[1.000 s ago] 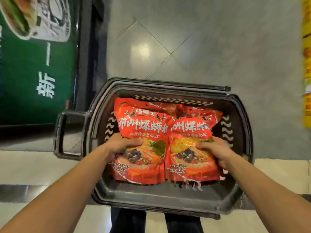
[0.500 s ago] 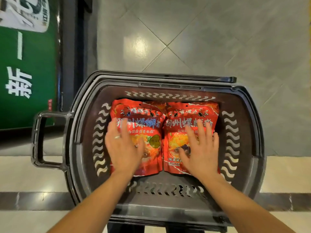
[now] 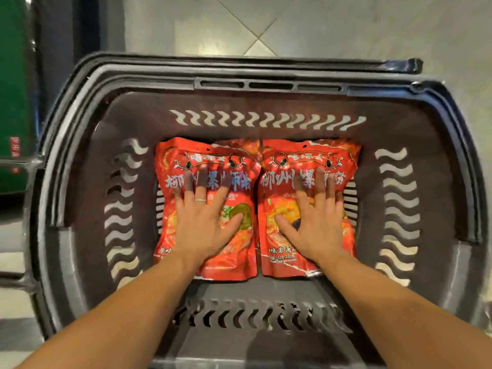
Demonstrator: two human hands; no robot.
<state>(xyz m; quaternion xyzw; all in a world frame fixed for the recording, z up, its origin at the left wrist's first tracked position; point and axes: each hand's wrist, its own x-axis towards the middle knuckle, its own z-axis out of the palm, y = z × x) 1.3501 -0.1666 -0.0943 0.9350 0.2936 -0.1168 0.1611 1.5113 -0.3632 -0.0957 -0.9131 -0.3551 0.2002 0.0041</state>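
Left hand point(image 3: 205, 227) and right hand point(image 3: 316, 225): both flat, palms down, each on its own red packet in the basket point(image 3: 266, 75).

Hard to see:
- Fingertips on both hands are motion-blurred and smear into the packet lettering, so tip contact can't be confirmed. The palms look to be resting on the foil.
- The middle of each packet is covered by a hand. Only the top banner, part of the white characters and the bottom print strip are readable.
- A sliver of red foil shows between the two top edges. Can't tell if it belongs to either packet or to something beneath.
- The basket's near rim is cut by the bottom edge. The side handle point(image 3: 24, 166) runs off the left edge and is blurred.
- The green panel point(image 3: 13, 75) at far left is cropped.

Pose: forearms enter from the bottom corners and converge inward, with wrists roughly straight. Fingers are extended and spread, thumbs angled toward each other. There is a ring point(image 3: 200, 200) on a left finger.

Grip: none on either hand. The fingers are straight and nothing is curled round or pinched.

Packets: the left packet point(image 3: 237, 251) and right packet point(image 3: 287, 262) lie flat on the basket floor, side by side. Their inner edges touch, and their tops are close to the far wall. The basket sits over a tiled floor point(image 3: 319, 27).
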